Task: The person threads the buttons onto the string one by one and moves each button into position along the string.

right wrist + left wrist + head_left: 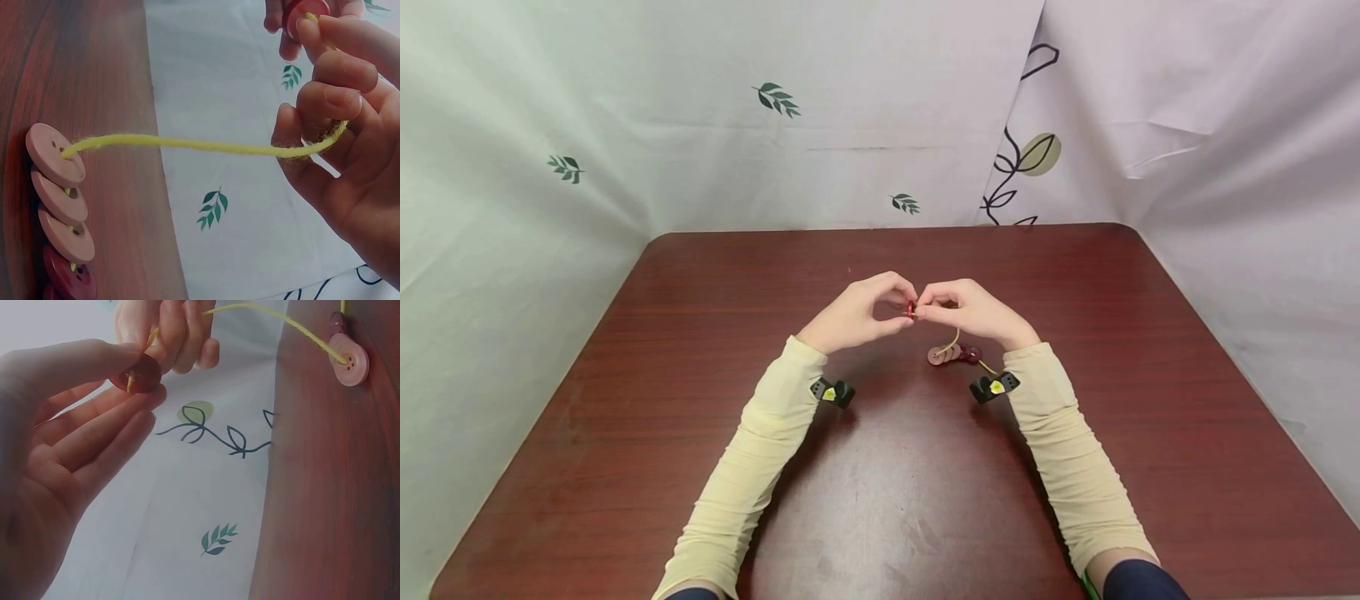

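Observation:
Both hands meet above the table. The left hand point(852, 317) pinches a red button point(145, 373) between thumb and fingers. A short end of yellow yarn point(206, 145) pokes out through a hole of that button in the left wrist view. Close against the button's other side, the right hand point(976, 315) pinches the yarn with thumb and forefinger. Its other fingers curl loosely, and the yarn passes across them. From there the yarn runs down to several threaded buttons on the table, pink buttons point(49, 164) first, then a dark red button point(67, 275).
The reddish-brown wooden table point(880, 467) has a far edge against a white cloth point(850, 100) printed with leaves. Black wrist cameras sit on both cream sleeves, the left camera point(833, 392) and the right camera point(994, 387). The threaded buttons lie just below the right hand.

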The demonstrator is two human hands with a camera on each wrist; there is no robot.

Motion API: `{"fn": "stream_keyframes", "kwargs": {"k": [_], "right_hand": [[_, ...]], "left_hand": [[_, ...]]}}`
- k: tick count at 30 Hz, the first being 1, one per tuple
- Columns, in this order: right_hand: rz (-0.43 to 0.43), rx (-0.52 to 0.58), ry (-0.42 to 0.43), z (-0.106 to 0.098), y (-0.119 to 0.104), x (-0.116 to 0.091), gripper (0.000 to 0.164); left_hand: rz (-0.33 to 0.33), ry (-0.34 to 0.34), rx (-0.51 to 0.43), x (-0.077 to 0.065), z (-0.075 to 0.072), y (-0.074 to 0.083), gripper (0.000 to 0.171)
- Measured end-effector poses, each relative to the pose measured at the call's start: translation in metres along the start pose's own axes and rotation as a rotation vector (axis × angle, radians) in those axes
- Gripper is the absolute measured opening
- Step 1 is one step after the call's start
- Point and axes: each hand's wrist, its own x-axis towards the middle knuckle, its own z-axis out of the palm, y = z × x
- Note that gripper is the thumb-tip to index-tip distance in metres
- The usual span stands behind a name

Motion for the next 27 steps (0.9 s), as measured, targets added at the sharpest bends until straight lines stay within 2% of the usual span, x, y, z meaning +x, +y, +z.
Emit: {"fn": "stream_keyframes", "kwargs": {"k": [6, 16, 23, 27], "right_hand": [[0.004, 0.003, 0.004, -0.0021, -0.0008, 0.0011, 0.011], [-0.011, 0.04, -0.006, -0.002, -0.0022, -0.0025, 0.013], [0.028, 0.095, -0.029, -0.0017, -0.0015, -0.0029, 0.025], [0.043, 0.087, -0.016, -0.0008, -0.0008, -0.0015, 0.018]], "left_hand": [[-0.006, 0.052, 0.029, 0.0008, 0.0007, 0.0018, 0.025], [0.078, 0.114, 0.119, 0.0004, 0.0049, 0.0016, 0.021], [0.066, 0.144, 0.129, 0.0003, 0.0049, 0.0012, 0.018], [0.079, 0.151, 0.144, 0.0001, 0.0044, 0.0014, 0.013]]}}
